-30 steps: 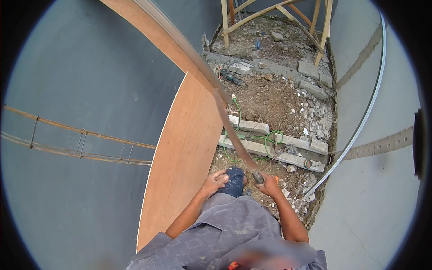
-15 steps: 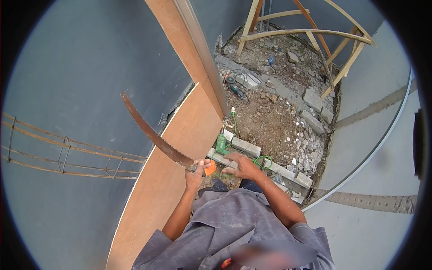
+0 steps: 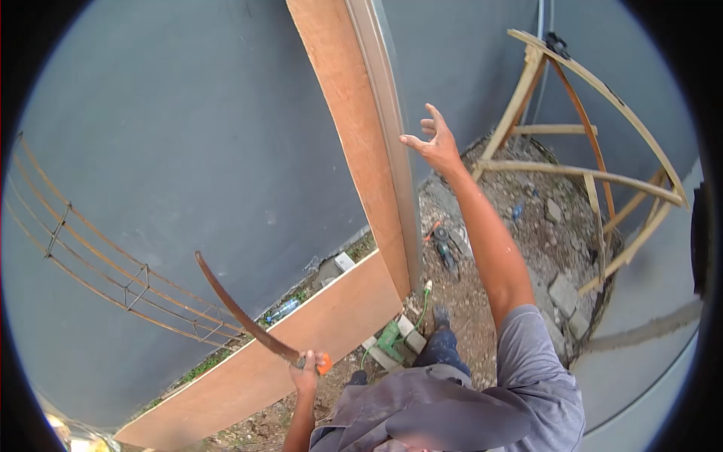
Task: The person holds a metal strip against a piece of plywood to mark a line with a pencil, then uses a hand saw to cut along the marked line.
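Okay, head view, the only one. Left hand (image 3: 306, 371) has its fingers wrapped around the near end of the saw (image 3: 245, 324). The blade's long axis runs from that grip toward far left, curving, with its free tip well apart from the hand. An orange piece (image 3: 324, 364) shows at the right side of the same hand; can't tell if it's part of the saw or separate.

Right hand (image 3: 440, 148) is raised, arm reaching to the far side, fingers spread wide, nothing in it. Metal post (image 3: 390, 113) is just left of its thumb, long axis running far to near; contact can't be confirmed. Right is the nearer hand to the post, left is nearer to the saw and the low board (image 3: 324, 316). That board runs from near left up to the post's foot. Tall wood strip (image 3: 361, 128) lies along the post's left side.

Green drill (image 3: 390, 340) is near the foot, grinder (image 3: 446, 248) right of the post, wooden frame (image 3: 553, 172) far right. No brands, labels or writing I can read.
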Demonstrator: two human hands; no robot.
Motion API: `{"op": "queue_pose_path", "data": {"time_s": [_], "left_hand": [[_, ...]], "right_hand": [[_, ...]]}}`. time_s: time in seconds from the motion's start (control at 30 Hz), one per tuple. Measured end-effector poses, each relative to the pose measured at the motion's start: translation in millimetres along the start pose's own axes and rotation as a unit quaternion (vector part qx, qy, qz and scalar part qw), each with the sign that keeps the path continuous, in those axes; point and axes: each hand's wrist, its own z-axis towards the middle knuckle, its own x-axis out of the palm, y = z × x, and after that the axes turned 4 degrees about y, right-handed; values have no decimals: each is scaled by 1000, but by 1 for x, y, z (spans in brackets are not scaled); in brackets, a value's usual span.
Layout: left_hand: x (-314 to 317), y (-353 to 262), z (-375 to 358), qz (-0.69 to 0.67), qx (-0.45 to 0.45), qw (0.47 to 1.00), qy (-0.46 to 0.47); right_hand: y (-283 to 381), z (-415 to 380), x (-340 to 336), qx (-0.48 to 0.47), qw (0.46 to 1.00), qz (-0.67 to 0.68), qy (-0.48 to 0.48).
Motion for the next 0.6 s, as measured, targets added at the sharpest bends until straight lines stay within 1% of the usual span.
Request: {"op": "queue_pose_path", "data": {"time_s": [0.03, 0.07, 0.1, 0.13, 0.17, 0.2, 0.23, 0.27, 0.3, 0.37, 0.4, 0.47, 0.5, 0.57, 0.6], "left_hand": [[9, 5, 3, 13, 9, 1000, -27], [31, 4, 14, 8, 23, 999, -44], [40, 6, 5, 12, 26, 996, -86], [41, 8, -18, 26, 14, 991, -127], [52, 2, -29, 44, -8, 990, -136], [74, -7, -31, 25, 1, 989, -148], [89, -11, -40, 8, 6, 987, -161], [96, -11, -48, 21, -18, 986, -166], [106, -7, -49, 26, -20, 988, -153], [109, -5, -54, 42, -35, 988, -143], [110, -3, -52, 54, -31, 990, -130], [108, 0, -50, 60, -39, 992, -106], [107, 2, -45, 62, -44, 992, -97], [98, 2, -42, 89, -9, 994, -61], [97, 0, -38, 78, -16, 995, -64]], "right_hand": [[-5, 42, 6, -2, 999, -19, -40], [-11, 72, 14, 7, 1000, -24, -19], [-19, 98, 24, -37, 999, 25, -11], [-33, 114, 40, -62, 995, 72, -2], [-38, 123, 51, -53, 991, 120, 40], [-39, 128, 57, -42, 982, 165, 79], [-42, 127, 61, -31, 989, 133, 61], [-42, 124, 59, -26, 994, 100, 43], [-38, 119, 50, -12, 994, 99, 50], [-24, 98, 31, -52, 992, 103, 51], [-15, 94, 18, -41, 993, 101, 53], [-1, 90, -17, -98, 990, 102, -4], [6, 95, -36, -92, 991, 95, -9], [18, 103, -70, -166, 981, 90, -52], [23, 110, -89, -178, 979, 72, -67]]}}
